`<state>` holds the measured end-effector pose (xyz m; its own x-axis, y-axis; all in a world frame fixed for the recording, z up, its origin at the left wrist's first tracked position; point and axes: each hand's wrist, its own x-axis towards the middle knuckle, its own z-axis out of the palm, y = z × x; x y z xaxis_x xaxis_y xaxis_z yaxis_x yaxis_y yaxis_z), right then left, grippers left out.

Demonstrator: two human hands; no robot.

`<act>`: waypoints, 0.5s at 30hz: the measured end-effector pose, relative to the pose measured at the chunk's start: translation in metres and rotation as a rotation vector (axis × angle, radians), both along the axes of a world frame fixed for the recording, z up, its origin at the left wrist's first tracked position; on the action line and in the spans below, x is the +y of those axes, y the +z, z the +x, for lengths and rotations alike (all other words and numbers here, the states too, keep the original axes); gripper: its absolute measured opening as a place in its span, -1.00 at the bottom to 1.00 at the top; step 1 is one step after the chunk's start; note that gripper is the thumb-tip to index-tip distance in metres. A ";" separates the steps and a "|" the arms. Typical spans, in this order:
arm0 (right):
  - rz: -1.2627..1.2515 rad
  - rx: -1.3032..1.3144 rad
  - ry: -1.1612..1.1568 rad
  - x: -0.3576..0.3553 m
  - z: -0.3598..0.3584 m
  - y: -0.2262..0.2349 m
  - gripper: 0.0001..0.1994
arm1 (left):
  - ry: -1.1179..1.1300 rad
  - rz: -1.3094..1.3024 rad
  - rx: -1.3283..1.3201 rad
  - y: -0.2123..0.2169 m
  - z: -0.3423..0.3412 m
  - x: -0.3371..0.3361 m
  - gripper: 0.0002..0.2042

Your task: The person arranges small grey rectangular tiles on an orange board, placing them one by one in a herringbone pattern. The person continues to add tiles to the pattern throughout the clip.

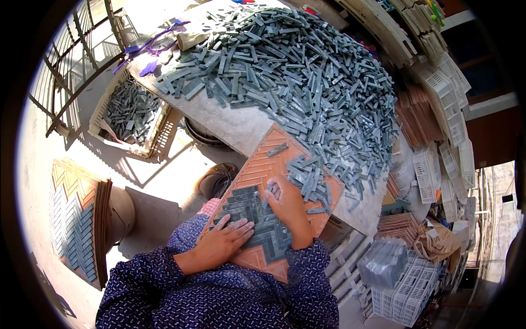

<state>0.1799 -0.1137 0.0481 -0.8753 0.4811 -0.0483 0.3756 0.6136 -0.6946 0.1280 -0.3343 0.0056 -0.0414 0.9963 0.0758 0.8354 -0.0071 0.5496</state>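
An orange tray point(278, 138) with herringbone ridges rests tilted between my lap and the worktable's edge. Dark grey-green stone strips point(241, 204) fill much of its lower half in a herringbone pattern. My left hand point(226, 237) lies flat, fingers stretched, on the laid strips near the tray's left edge. Over the middle of the tray my right hand point(286, 202) is closed, its fingertips pinching a short stone strip point(266, 203) mostly hidden by them. One loose strip point(277, 149) lies near the tray's far corner. More loose strips point(308, 178) are heaped on its right side.
A large pile of stone strips point(296, 71) covers the worktable point(235, 123). A cream crate of strips point(98, 129) stands at left, above a stack of filled trays point(74, 225). White crates point(402, 290) and orange tray stacks point(400, 227) line the right. Purple scissors point(159, 44) lie at the far left.
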 end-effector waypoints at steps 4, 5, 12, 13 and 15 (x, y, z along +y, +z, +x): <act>0.035 -0.004 0.005 -0.007 -0.005 0.000 -0.73 | 0.006 -0.005 -0.013 0.002 0.000 0.001 -0.54; 0.040 0.008 0.022 -0.007 -0.006 -0.004 -0.72 | 0.007 -0.001 -0.008 0.003 0.000 0.000 -0.55; 0.199 0.060 0.004 -0.008 -0.010 -0.019 -0.69 | 0.016 -0.004 0.016 0.003 0.001 0.000 -0.57; 0.169 0.043 0.011 -0.009 -0.010 -0.016 -0.70 | 0.016 -0.012 0.026 0.003 0.001 0.000 -0.57; 0.117 0.017 0.021 -0.009 -0.011 -0.010 -0.73 | 0.013 -0.008 0.019 0.003 0.001 0.001 -0.58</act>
